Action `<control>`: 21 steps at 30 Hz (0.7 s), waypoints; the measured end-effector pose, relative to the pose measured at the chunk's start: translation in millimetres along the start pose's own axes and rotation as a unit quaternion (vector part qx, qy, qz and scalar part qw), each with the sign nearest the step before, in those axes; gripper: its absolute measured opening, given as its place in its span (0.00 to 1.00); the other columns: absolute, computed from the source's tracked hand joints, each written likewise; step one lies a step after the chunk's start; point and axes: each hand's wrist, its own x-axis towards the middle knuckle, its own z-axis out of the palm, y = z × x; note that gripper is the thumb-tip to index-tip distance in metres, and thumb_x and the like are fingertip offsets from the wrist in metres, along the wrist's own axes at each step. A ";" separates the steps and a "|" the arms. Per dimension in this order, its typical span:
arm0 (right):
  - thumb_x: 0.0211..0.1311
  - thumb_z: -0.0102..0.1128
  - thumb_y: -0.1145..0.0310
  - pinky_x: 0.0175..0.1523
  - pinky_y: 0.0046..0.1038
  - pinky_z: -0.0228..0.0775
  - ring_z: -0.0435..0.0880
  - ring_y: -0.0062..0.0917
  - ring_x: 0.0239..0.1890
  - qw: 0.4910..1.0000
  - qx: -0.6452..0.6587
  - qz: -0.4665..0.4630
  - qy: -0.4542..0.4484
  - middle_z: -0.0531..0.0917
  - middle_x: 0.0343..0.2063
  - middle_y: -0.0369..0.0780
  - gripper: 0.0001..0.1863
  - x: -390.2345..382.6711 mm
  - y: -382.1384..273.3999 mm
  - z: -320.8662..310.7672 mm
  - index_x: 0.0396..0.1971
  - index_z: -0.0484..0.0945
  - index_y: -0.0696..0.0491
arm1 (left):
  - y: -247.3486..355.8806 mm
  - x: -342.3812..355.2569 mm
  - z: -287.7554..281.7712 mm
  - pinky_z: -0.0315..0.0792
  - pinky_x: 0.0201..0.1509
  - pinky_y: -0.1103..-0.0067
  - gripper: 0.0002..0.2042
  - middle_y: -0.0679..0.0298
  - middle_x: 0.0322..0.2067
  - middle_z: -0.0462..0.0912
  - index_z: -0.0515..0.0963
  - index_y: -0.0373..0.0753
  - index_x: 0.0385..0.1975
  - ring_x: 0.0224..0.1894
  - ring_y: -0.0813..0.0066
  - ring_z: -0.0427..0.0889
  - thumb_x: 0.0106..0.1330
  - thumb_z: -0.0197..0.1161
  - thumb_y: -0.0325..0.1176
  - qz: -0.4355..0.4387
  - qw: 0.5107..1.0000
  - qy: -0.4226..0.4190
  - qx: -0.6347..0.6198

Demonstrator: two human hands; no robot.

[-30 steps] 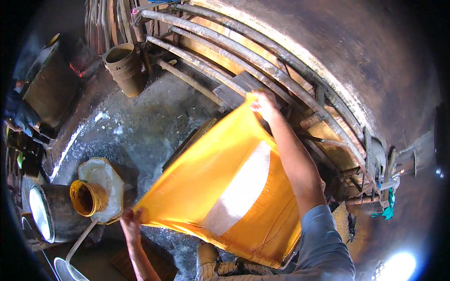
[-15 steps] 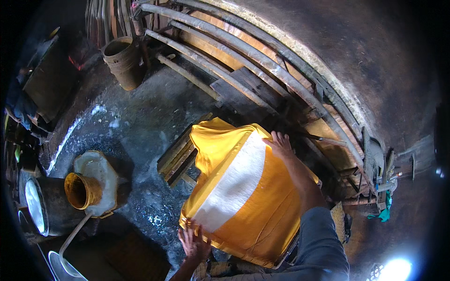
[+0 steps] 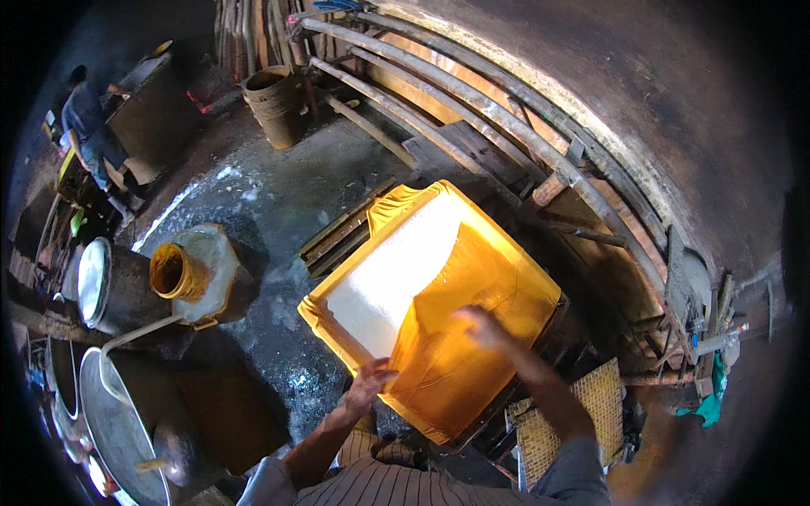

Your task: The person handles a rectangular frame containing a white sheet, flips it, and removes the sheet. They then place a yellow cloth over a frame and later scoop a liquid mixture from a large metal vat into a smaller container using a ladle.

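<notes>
A yellow cloth (image 3: 472,354) covers the right part of a square, box-like form and drapes over its rim. On the left part a smooth white layer (image 3: 396,274) lies bare, inside the cloth-wrapped rim. At the near edge my left hand (image 3: 369,384) has its fingers curled in at the edge of the cloth's loose flap, beside the white layer. Over the middle of the cloth hangs my right hand (image 3: 479,327), smeared by motion, so its fingers cannot be made out. Some cloth bunches at the far corner.
A yellow-stained bucket (image 3: 179,271) rests on a pale-topped, many-sided container at left, near a large metal drum (image 3: 110,287) and a wide vat (image 3: 126,430). A brown bucket (image 3: 274,105) stands far left. Long poles (image 3: 472,101) line the right. A person (image 3: 93,126) stands far left.
More of the white layer shows, the cloth's edge now lying further right. My right hand has come from the far rim to the middle; my left has shifted along the near edge. The view has turned.
</notes>
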 end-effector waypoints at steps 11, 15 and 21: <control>0.48 0.63 0.68 0.65 0.58 0.47 0.65 0.30 0.60 0.872 -0.409 0.031 -0.267 0.74 0.51 0.34 0.18 69.7 -2.7 -26.0 0.42 0.79 0.42 | 61.8 -33.1 14.9 0.68 0.42 0.83 0.12 0.66 0.35 0.77 0.77 0.33 0.41 0.37 0.78 0.73 0.62 0.63 0.34 -0.103 0.875 -0.255 0.399; 0.54 0.59 0.61 0.61 0.56 0.52 0.64 0.32 0.61 0.850 -0.483 0.163 -0.133 0.73 0.52 0.36 0.15 111.7 82.1 -69.4 0.43 0.80 0.43 | 39.0 -33.1 -27.2 0.66 0.54 0.74 0.18 0.61 0.52 0.70 0.73 0.36 0.49 0.53 0.70 0.68 0.62 0.63 0.35 -0.111 0.932 -0.269 0.216; 0.55 0.57 0.60 0.62 0.43 0.56 0.67 0.35 0.60 0.770 -0.048 0.496 0.399 0.75 0.53 0.40 0.17 39.7 169.3 -82.0 0.46 0.79 0.42 | -23.8 -20.8 -23.0 0.53 0.67 0.71 0.31 0.54 0.65 0.51 0.59 0.41 0.63 0.67 0.68 0.51 0.62 0.61 0.43 -0.381 0.871 -0.188 0.247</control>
